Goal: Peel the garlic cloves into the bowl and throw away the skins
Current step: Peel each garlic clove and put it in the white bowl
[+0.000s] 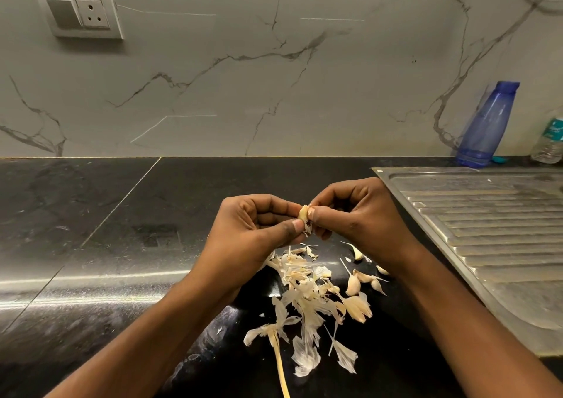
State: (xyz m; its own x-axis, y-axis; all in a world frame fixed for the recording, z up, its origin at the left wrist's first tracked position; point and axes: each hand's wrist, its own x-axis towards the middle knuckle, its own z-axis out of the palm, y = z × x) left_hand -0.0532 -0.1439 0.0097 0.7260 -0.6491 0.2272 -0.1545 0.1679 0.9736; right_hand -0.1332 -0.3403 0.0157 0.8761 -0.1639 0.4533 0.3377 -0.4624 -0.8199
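Both hands meet above the black counter, around a small garlic clove (303, 214) with loose skin hanging from it. My left hand (256, 230) pinches the clove between thumb and curled fingers. My right hand (356, 214) pinches its top end and skin from the other side. Below the hands lies a heap of papery garlic skins (304, 294) with a long dry stem (278, 355). Several unpeeled cloves (362, 282) lie to the right of the heap. No bowl is in view.
A steel sink drainboard (487, 233) fills the right side of the black counter (106, 230). A blue plastic bottle (484, 123) and a clear water bottle (548, 141) stand at the back right against the marble wall. A wall socket (79, 12) is at the upper left.
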